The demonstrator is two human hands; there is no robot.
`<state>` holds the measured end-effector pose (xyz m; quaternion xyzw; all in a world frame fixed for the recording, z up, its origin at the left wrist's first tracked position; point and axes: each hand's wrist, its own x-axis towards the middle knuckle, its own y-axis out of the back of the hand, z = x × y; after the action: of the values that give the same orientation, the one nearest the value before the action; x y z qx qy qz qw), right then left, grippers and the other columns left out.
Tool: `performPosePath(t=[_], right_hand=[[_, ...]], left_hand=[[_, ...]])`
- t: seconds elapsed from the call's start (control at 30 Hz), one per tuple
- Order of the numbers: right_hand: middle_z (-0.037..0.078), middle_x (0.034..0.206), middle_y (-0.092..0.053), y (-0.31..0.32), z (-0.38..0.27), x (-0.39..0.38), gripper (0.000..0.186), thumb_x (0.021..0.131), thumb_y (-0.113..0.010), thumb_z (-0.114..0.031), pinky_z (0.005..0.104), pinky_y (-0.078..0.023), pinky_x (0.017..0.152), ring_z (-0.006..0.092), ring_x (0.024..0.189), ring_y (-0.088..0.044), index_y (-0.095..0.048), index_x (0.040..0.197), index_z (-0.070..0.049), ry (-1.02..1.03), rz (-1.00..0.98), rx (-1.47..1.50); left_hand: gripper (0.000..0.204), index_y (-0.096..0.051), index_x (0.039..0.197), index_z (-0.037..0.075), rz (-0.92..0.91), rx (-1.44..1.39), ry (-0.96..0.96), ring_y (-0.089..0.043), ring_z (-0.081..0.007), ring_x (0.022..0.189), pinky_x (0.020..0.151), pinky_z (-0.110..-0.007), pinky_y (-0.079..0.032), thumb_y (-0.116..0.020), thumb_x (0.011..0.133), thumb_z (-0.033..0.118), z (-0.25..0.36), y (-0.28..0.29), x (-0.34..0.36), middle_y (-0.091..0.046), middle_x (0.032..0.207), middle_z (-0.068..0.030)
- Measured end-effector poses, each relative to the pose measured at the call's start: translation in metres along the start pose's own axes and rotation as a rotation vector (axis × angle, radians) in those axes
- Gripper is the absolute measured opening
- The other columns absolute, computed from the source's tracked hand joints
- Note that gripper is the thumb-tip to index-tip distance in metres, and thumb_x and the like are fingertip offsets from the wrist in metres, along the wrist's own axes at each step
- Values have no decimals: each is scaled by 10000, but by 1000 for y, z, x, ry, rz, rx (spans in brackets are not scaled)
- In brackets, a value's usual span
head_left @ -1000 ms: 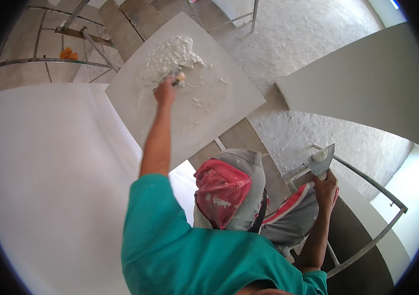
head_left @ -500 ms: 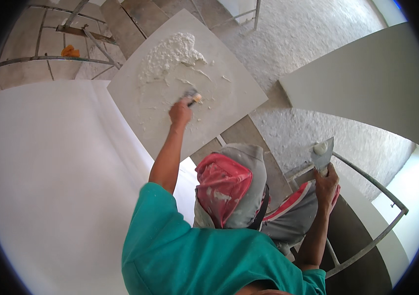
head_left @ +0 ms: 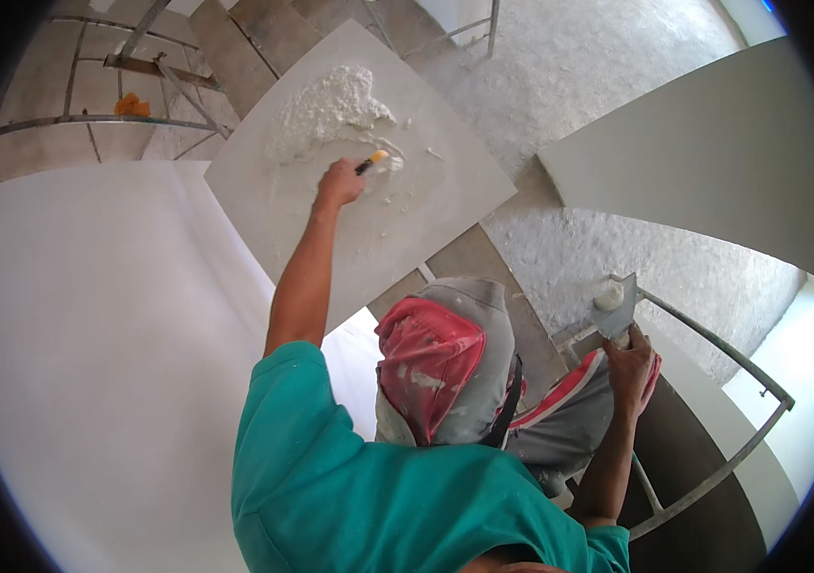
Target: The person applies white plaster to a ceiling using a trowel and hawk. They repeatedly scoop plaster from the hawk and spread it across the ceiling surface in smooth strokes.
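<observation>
My left hand [head_left: 340,181] is closed round a scraper with a black and orange handle [head_left: 371,161], held low over a large pale board [head_left: 426,215]. Its blade is not clearly visible. Just beyond it lies a heap of wet white plaster [head_left: 328,105], with smears and small lumps spread across the board. At the right, near my knee, my right hand [head_left: 628,368] grips the lower end of a flat grey metal blade [head_left: 623,313], tilted up. A pale rounded lump [head_left: 608,295] shows at the blade's left side; I cannot tell whether it sticks to it.
A bent metal tube frame [head_left: 746,358] stands beside my right arm. More metal framing [head_left: 149,117] and an orange scrap [head_left: 133,105] are at the far left. White sheeting [head_left: 92,363] covers the left. A large pale curved panel [head_left: 703,138] fills the right.
My left hand has moved up and left across the board with the scraper, closer to the plaster heap. The blade in my right hand has shifted slightly left and down.
</observation>
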<state>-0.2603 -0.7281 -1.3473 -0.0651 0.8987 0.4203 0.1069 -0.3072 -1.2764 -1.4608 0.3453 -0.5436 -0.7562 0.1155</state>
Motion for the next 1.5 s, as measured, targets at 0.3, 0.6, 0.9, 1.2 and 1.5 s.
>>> performPosePath(t=[0.3, 0.6, 0.9, 1.2, 1.5], right_hand=[[157, 727, -634, 2, -9, 4, 336, 653, -713, -45, 322, -456, 605, 185, 620, -573, -628, 956, 73, -166, -91, -23], [148, 636, -588, -5, -5, 10, 318, 671, -701, -52, 339, -436, 572, 174, 570, -531, -634, 952, 80, 15, 27, 117], [167, 655, -595, -10, 19, 16, 335, 672, -720, -102, 345, -445, 586, 186, 585, -559, -637, 951, 66, 9, -6, 127], [225, 729, -620, -29, -1, 39, 310, 690, -715, -148, 390, -476, 629, 337, 648, -620, -651, 951, 6, 59, -79, 22], [193, 725, -618, -55, -109, 93, 305, 701, -687, -106, 354, -469, 599, 243, 598, -585, -664, 985, 5, 332, -200, 38]], left_hand=[[508, -542, 1320, 208, 376, 145, -252, -486, -389, 1219, 1028, -434, -407, -500, 836, 58, -2, -122, -40, -529, 1358, -96], [357, -659, 1131, 223, 327, 62, 237, -660, -363, 906, 805, -485, -515, -519, 823, 108, -75, -41, -39, -688, 981, -171], [356, -650, 1144, 205, 195, 59, 256, -650, -346, 966, 825, -459, -518, -518, 822, 133, -67, 26, -10, -685, 996, -149], [237, -695, 977, 87, 12, -135, -122, -671, -313, 878, 799, -400, -528, -610, 770, 164, -5, -26, -48, -687, 940, -178], [643, -410, 1276, 15, 224, -1823, -197, -585, -247, 1024, 892, -375, -494, -621, 678, -93, 32, 60, -130, -569, 1114, -103]])
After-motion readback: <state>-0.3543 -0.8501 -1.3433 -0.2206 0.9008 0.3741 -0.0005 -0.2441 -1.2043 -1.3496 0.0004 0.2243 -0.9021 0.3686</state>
